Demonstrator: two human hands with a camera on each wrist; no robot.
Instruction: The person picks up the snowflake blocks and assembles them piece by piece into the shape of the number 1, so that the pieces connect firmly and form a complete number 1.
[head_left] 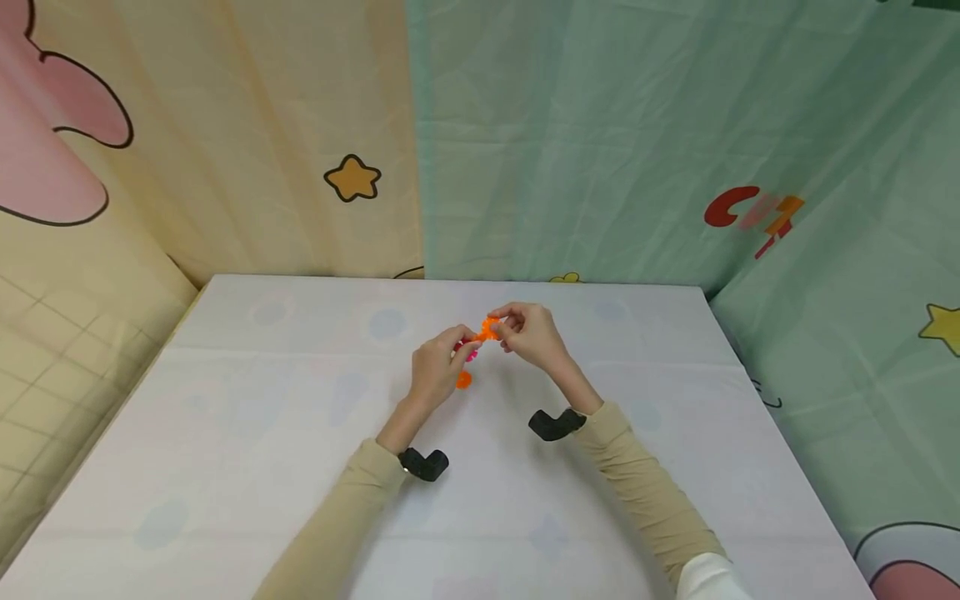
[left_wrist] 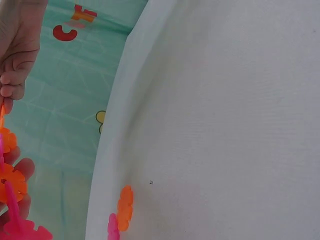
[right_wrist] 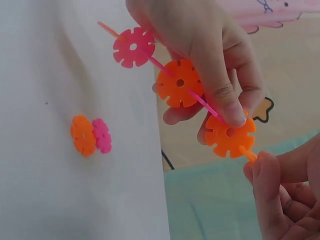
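A chain of slotted flower-shaped plastic discs, orange and pink, is joined slot to slot, some face-on and some edge-on. My left hand [head_left: 435,367] pinches its end orange disc [right_wrist: 230,132] between thumb and fingers. Behind those fingertips the chain continues through another orange disc [right_wrist: 180,90] and a pink disc [right_wrist: 133,57]. My right hand [head_left: 531,335] pinches an orange disc seen edge-on [right_wrist: 248,154], which meets the rim of the end disc. How deep their slots sit together I cannot tell. In the left wrist view my left hand is mostly cut off.
On the white-covered table [head_left: 262,467] lie a loose orange disc [right_wrist: 83,136] and a pink disc [right_wrist: 103,136], side by side below the hands. Patterned curtains [head_left: 562,150] stand behind the table's far edge. Each wrist wears a black camera mount [head_left: 557,425].
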